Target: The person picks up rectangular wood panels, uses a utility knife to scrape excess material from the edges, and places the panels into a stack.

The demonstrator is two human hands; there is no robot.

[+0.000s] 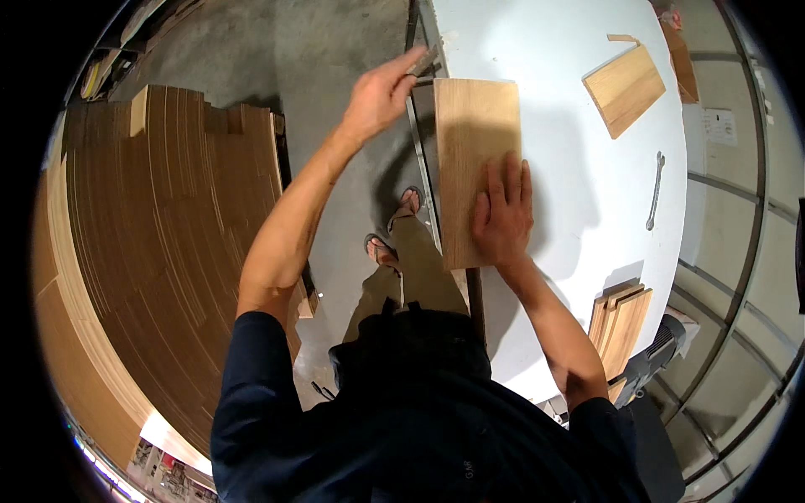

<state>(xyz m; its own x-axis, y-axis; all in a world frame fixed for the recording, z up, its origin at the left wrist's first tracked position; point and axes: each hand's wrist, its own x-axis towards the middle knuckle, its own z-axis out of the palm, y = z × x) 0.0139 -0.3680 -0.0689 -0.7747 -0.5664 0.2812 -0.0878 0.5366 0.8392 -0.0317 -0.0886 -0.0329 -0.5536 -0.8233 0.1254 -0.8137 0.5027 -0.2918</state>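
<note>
A light wood board [476,109] lies lengthwise along the left edge of the white table [558,50], its left side slightly over that edge. My right hand [506,216] rests flat on the board's near right part, fingers stretched out. Off the board's far left corner, my left hand [377,99] is closed around a small, flat, brownish piece [426,62]. Blur and my fingers hide what kind of thing that piece is. It is close to the board's far end, and I cannot tell whether they touch.
A shorter wood board [625,90] and a wrench [656,191] lie on the table's right side. Nearer me, several wood pieces [620,325] are stacked beside a dark motor-like machine [658,348]. A large stack of brown boards [172,251] stands on my left.
</note>
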